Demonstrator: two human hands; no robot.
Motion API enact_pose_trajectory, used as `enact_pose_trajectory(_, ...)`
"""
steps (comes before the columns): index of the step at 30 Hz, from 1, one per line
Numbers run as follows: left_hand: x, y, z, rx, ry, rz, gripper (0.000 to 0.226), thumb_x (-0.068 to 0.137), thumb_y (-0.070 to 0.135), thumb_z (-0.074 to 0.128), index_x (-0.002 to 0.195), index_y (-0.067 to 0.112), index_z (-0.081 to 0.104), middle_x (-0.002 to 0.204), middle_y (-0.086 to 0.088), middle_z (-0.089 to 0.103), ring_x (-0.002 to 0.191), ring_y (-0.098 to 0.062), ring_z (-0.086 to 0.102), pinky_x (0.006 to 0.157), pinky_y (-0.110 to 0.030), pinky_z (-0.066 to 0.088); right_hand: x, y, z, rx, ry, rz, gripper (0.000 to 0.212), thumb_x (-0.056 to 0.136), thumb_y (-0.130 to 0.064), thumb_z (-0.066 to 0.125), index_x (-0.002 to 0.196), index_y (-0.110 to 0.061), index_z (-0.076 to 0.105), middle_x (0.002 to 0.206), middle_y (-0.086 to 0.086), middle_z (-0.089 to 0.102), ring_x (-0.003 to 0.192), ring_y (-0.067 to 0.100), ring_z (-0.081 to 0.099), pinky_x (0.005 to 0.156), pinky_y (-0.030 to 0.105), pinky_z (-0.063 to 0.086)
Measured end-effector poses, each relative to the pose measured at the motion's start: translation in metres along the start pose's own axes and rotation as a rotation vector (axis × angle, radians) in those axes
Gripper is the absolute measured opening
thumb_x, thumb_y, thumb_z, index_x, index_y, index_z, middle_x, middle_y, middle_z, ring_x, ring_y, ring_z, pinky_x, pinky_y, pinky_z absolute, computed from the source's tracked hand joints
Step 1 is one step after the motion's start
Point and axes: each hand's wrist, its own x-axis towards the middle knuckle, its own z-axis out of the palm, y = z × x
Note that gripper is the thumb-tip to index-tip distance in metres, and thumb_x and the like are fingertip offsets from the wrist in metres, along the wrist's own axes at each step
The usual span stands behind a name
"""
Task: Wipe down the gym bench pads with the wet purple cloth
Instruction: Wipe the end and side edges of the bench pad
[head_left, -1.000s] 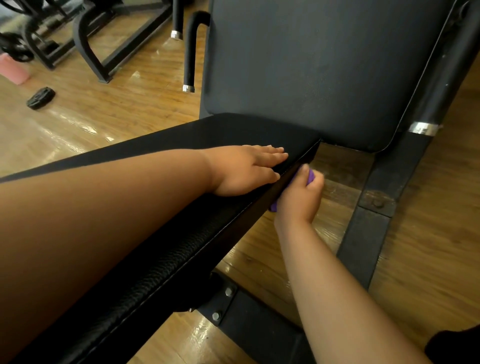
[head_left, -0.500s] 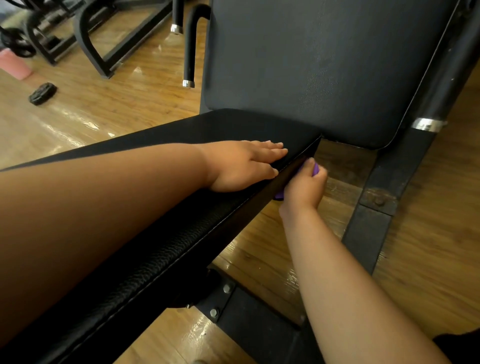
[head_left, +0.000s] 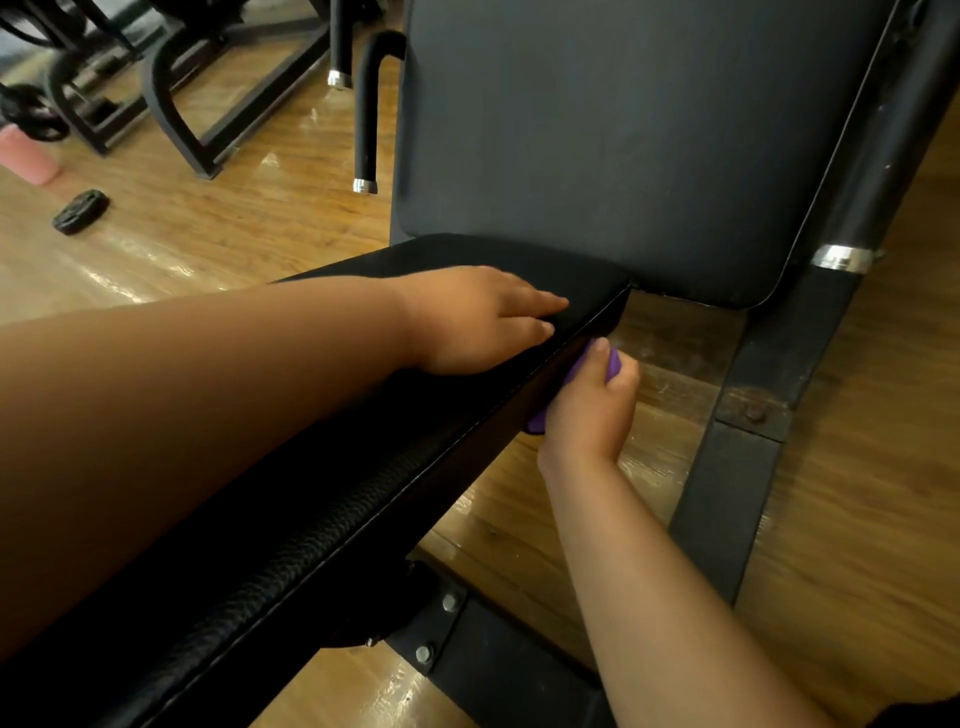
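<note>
A black seat pad (head_left: 322, 525) runs from lower left to the centre, meeting the upright dark back pad (head_left: 623, 135). My left hand (head_left: 478, 322) rests flat on top of the seat pad near its far end, fingers straight. My right hand (head_left: 589, 410) grips the purple cloth (head_left: 613, 366) and holds it against the right side edge of the seat pad, just below the left hand. Most of the cloth is hidden inside the fist; a small bit shows at the top and by the wrist.
The black steel frame (head_left: 727, 499) of the bench lies on the wooden floor to the right and below. A curved black handle (head_left: 366, 109) hangs left of the back pad. Another machine frame (head_left: 171, 104), a pink object (head_left: 26, 153) and a small black weight plate (head_left: 80, 210) lie at upper left.
My right hand with the cloth has slid a little farther along the pad's side edge toward the back pad. The left hand has stayed on the pad.
</note>
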Motion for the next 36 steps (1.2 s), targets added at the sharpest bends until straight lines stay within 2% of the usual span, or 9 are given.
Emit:
enact_pose_trajectory(3, 0.019, 0.011, 0.004, 0.101, -0.037, 0.045, 0.056, 0.102, 0.043, 0.034, 0.154, 0.03, 0.016, 0.161, 0.005, 0.018, 0.148, -0.016, 0.008, 0.121, -0.035, 0.009, 0.019, -0.004, -0.003, -0.144, -0.009, -0.214, 0.013, 0.102, -0.034, 0.041, 0.096, -0.024, 0.048, 0.085, -0.009, 0.056, 0.075, 0.005, 0.054, 0.067, 0.026, 0.045)
enact_pose_trajectory(7, 0.03, 0.006, 0.011, -0.022, -0.064, 0.036, 0.061, 0.102, 0.041, 0.039, 0.155, 0.028, 0.013, 0.162, 0.013, 0.005, 0.149, -0.011, -0.001, 0.118, -0.029, 0.001, 0.034, -0.004, -0.005, -0.179, -0.041, -0.3, 0.01, 0.102, -0.032, 0.042, 0.094, -0.028, 0.046, 0.084, -0.011, 0.054, 0.074, 0.003, 0.052, 0.067, 0.022, 0.045)
enact_pose_trajectory(11, 0.031, 0.002, 0.014, -0.088, -0.054, 0.052, 0.061, 0.101, 0.039, 0.042, 0.154, 0.027, 0.015, 0.162, 0.013, 0.008, 0.148, -0.007, 0.001, 0.117, -0.025, 0.0, 0.021, 0.008, -0.007, -0.212, -0.05, -0.503, 0.01, 0.101, -0.029, 0.044, 0.092, -0.028, 0.045, 0.083, -0.009, 0.054, 0.071, 0.005, 0.052, 0.061, 0.017, 0.041)
enact_pose_trajectory(16, 0.031, 0.003, 0.013, -0.131, -0.059, 0.044, 0.06, 0.102, 0.036, 0.042, 0.155, 0.028, 0.015, 0.161, 0.015, 0.008, 0.146, -0.002, 0.0, 0.108, -0.013, 0.001, 0.068, -0.018, -0.001, -0.309, -0.023, -0.419, 0.011, 0.101, -0.022, 0.046, 0.093, -0.015, 0.047, 0.078, -0.011, 0.049, 0.068, 0.0, 0.047, 0.057, 0.005, 0.033)
enact_pose_trajectory(21, 0.033, 0.002, 0.014, -0.141, -0.055, 0.047, 0.06, 0.102, 0.036, 0.042, 0.155, 0.027, 0.014, 0.161, 0.015, 0.008, 0.146, 0.0, 0.0, 0.11, -0.014, 0.0, 0.038, 0.005, -0.01, -0.266, -0.101, -0.497, 0.01, 0.102, -0.026, 0.045, 0.095, -0.019, 0.047, 0.081, -0.01, 0.053, 0.069, 0.001, 0.049, 0.059, 0.011, 0.038)
enact_pose_trajectory(24, 0.033, 0.003, 0.014, -0.126, -0.058, 0.042, 0.06, 0.102, 0.037, 0.041, 0.155, 0.028, 0.013, 0.161, 0.015, 0.008, 0.147, -0.001, 0.0, 0.111, -0.016, 0.0, 0.047, 0.001, -0.007, -0.299, -0.068, -0.542, 0.01, 0.101, -0.023, 0.046, 0.093, -0.017, 0.046, 0.08, -0.011, 0.051, 0.069, -0.001, 0.049, 0.059, 0.009, 0.036)
enact_pose_trajectory(28, 0.034, 0.005, 0.012, -0.101, -0.09, 0.03, 0.061, 0.101, 0.039, 0.04, 0.155, 0.032, 0.012, 0.161, 0.018, 0.005, 0.148, -0.006, 0.0, 0.115, -0.023, 0.002, 0.079, -0.014, 0.002, -0.306, -0.001, -0.434, 0.011, 0.101, -0.021, 0.046, 0.092, -0.014, 0.047, 0.085, -0.003, 0.052, 0.078, 0.015, 0.048, 0.063, 0.02, 0.032)
enact_pose_trajectory(33, 0.035, 0.005, 0.012, -0.099, -0.101, 0.028, 0.061, 0.101, 0.04, 0.04, 0.154, 0.032, 0.011, 0.161, 0.018, 0.002, 0.148, -0.006, -0.003, 0.117, -0.026, 0.001, 0.047, 0.01, -0.016, -0.315, -0.137, -0.602, 0.014, 0.1, -0.03, 0.044, 0.095, -0.017, 0.047, 0.081, -0.007, 0.053, 0.072, 0.008, 0.051, 0.06, 0.013, 0.038)
enact_pose_trajectory(36, 0.036, 0.005, 0.012, -0.093, -0.115, 0.024, 0.062, 0.102, 0.04, 0.039, 0.154, 0.034, 0.008, 0.161, 0.017, -0.002, 0.147, -0.006, -0.005, 0.117, -0.027, -0.001, 0.068, 0.003, -0.008, -0.331, -0.091, -0.589, 0.01, 0.1, -0.023, 0.045, 0.094, -0.015, 0.047, 0.081, -0.009, 0.052, 0.074, 0.01, 0.049, 0.063, 0.015, 0.038)
